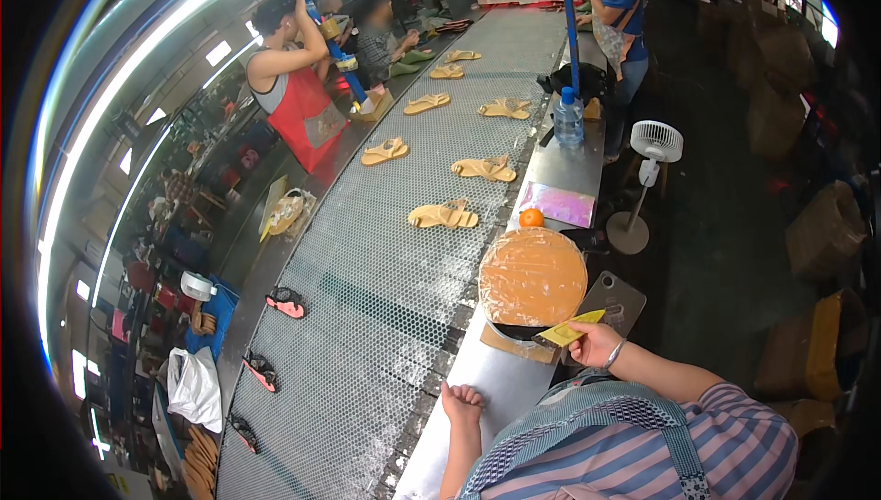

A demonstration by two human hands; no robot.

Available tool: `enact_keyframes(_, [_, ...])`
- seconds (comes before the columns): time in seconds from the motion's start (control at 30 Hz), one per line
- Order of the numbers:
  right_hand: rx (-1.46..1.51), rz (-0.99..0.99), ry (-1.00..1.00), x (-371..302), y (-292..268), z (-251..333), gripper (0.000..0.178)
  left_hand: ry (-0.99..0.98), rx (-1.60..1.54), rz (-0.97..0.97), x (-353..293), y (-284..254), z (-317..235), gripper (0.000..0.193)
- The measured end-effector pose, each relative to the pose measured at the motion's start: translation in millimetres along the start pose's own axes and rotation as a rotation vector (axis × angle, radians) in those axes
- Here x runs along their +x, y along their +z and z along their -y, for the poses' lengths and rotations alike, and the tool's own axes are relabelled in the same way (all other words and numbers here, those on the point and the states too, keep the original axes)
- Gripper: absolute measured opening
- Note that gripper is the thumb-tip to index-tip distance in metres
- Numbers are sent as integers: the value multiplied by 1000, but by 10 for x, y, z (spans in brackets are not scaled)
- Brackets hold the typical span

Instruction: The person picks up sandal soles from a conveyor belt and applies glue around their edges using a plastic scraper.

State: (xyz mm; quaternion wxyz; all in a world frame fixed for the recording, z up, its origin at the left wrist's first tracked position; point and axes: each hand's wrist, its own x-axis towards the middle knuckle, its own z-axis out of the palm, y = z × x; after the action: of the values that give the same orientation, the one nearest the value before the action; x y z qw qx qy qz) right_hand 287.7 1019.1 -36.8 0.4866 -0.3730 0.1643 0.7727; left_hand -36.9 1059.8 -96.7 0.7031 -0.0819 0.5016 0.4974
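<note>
In my right hand [595,346] is a flat yellow brush [571,327], pinched by its wide end. Its pale tip is over the dark opening of a round tub, just below the tub's orange-brown cover [532,272], which is wrapped in clear film. The tub sits on a piece of cardboard [514,344] on the metal ledge. My left hand [463,401] is by the ledge's inner edge, beside the mesh conveyor belt [367,353]. Its fingers are loosely curled, the thumb stands apart, and nothing shows in it. Several tan sandals [444,215] lie on the belt ahead.
Black-and-pink sandals [261,373] lie along the belt's left side. On the ledge are an orange [531,217], a shiny pink sheet [558,204] and a blue-capped bottle [568,119]. A phone [615,303] and white fan [655,142] are to the right. Other people work around the belt.
</note>
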Motion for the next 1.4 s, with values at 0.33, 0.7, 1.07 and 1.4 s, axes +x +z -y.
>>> enact_keyframes(0.33, [3, -11, 2, 32, 10, 90, 10, 50, 101, -96, 39, 65, 27, 58])
enact_keyframes(0.7, [-8, -16, -7, 9, -9, 141, 10, 82, 23, -35, 104, 91, 101, 52])
enact_keyframes(1.07, [-47, 19, -20, 8, 21, 227, 21, 656, 1513, -202, 81, 44, 111, 34])
enact_keyframes(1.4, [-82, -18, -8, 136, 101, 223, 18, 792, 1654, -69, -70, -42, -33, 24])
